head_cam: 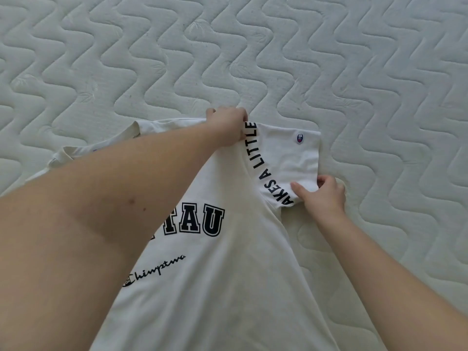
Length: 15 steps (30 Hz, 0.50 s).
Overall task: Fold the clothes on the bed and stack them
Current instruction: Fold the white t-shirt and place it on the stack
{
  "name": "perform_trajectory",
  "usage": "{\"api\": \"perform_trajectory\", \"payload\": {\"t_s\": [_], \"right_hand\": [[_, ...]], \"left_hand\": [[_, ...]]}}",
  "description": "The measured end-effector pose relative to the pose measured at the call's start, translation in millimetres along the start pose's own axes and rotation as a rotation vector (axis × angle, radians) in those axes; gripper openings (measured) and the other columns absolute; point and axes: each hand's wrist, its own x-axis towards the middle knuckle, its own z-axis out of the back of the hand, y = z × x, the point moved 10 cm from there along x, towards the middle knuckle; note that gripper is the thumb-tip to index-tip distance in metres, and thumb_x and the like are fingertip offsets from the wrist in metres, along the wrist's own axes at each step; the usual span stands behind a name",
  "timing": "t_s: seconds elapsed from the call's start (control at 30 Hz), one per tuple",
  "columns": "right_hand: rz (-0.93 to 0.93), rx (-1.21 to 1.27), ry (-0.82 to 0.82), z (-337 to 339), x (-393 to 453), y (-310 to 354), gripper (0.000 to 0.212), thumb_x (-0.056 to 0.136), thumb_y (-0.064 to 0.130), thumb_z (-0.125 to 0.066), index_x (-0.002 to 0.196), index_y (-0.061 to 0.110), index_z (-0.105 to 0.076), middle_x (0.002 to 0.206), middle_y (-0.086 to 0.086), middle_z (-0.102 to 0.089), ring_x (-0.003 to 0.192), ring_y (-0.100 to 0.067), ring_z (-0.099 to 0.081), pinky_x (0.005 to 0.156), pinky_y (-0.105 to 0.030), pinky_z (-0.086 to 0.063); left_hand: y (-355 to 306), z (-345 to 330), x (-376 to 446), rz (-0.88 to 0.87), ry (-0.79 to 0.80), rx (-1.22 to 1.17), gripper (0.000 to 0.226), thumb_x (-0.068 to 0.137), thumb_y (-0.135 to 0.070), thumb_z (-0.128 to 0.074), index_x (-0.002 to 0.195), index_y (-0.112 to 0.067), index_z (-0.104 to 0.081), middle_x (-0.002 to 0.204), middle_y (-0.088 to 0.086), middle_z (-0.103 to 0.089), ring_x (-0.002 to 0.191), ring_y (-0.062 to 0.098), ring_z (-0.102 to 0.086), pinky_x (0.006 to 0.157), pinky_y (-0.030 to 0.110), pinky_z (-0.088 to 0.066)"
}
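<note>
A white T-shirt [228, 287] with dark block letters and a script logo lies spread on the bed, its neck end pointing away from me. My left hand [229, 126] grips the shirt at the right shoulder seam, fingers curled over the far edge. My right hand [324, 192] pinches the hem of the right sleeve [291, 158], which bears a small round logo patch and lies out to the right beside a line of black lettering. My left forearm hides much of the shirt's left half.
The shirt rests on a pale quilted mattress [253, 59] with a wavy stitched pattern, which fills the whole view. No other clothes are in view.
</note>
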Motion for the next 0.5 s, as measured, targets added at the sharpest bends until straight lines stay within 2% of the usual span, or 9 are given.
{"api": "perform_trajectory", "payload": {"t_s": [0.1, 0.17, 0.23, 0.33, 0.4, 0.47, 0.5], "right_hand": [[0.049, 0.02, 0.042, 1, -1, 6, 0.036, 0.082, 0.041, -0.073, 0.098, 0.009, -0.064, 0.102, -0.007, -0.064, 0.098, -0.028, -0.06, 0.086, -0.039, -0.049], [0.131, 0.122, 0.045, 3, -4, 22, 0.028, 0.09, 0.038, -0.067, 0.095, 0.013, -0.055, 0.085, 0.001, -0.059, 0.08, -0.019, -0.056, 0.069, -0.03, -0.044], [0.219, 0.219, 0.074, -1, -12, 37, 0.022, 0.095, 0.035, -0.06, 0.096, 0.016, -0.048, 0.077, 0.005, -0.052, 0.069, -0.009, -0.051, 0.059, -0.02, -0.038], [0.247, 0.337, 0.109, -10, -21, 43, 0.022, 0.098, 0.035, -0.055, 0.101, 0.015, -0.046, 0.081, 0.006, -0.053, 0.073, -0.006, -0.052, 0.068, -0.028, -0.041], [0.248, 0.388, 0.086, -5, -26, 43, 0.022, 0.098, 0.035, -0.056, 0.107, 0.018, -0.045, 0.09, 0.011, -0.056, 0.081, -0.006, -0.054, 0.072, -0.026, -0.041], [0.29, 0.427, 0.074, 3, -36, 52, 0.024, 0.095, 0.031, -0.061, 0.11, 0.022, -0.045, 0.097, 0.014, -0.058, 0.086, -0.001, -0.057, 0.072, -0.016, -0.044], [0.316, 0.444, 0.09, 5, -43, 59, 0.023, 0.094, 0.03, -0.063, 0.11, 0.024, -0.047, 0.099, 0.012, -0.061, 0.087, -0.003, -0.06, 0.075, -0.015, -0.046]], "left_hand": [[-13, 4, -5, -0.021, -0.026, 0.028, 0.03, 0.093, -0.024, -0.056, 0.122, -0.03, -0.06, 0.123, 0.004, -0.055, 0.12, 0.028, -0.046, 0.097, 0.042, -0.03], [-13, 6, -11, -0.002, -0.073, -0.026, 0.031, 0.092, -0.023, -0.055, 0.121, -0.032, -0.061, 0.125, 0.004, -0.051, 0.122, 0.028, -0.042, 0.099, 0.041, -0.028], [-7, 7, -19, 0.033, -0.103, -0.09, 0.03, 0.09, -0.025, -0.057, 0.117, -0.036, -0.062, 0.124, 0.002, -0.047, 0.122, 0.026, -0.038, 0.097, 0.039, -0.025], [1, 13, -29, 0.074, -0.117, -0.114, 0.026, 0.085, -0.029, -0.058, 0.108, -0.039, -0.064, 0.11, -0.001, -0.039, 0.117, 0.026, -0.037, 0.086, 0.037, -0.022], [2, 15, -35, 0.071, -0.086, -0.177, 0.023, 0.085, -0.029, -0.058, 0.106, -0.035, -0.066, 0.096, -0.004, -0.046, 0.107, 0.025, -0.049, 0.081, 0.032, -0.03], [7, 20, -44, 0.09, -0.081, -0.388, 0.016, 0.086, -0.024, -0.057, 0.097, -0.028, -0.068, 0.074, -0.008, -0.052, 0.077, 0.019, -0.058, 0.063, 0.024, -0.039], [12, 25, -50, 0.112, -0.108, -0.48, 0.015, 0.087, -0.024, -0.055, 0.093, -0.025, -0.068, 0.066, -0.009, -0.052, 0.062, 0.015, -0.054, 0.054, 0.022, -0.038]]}}
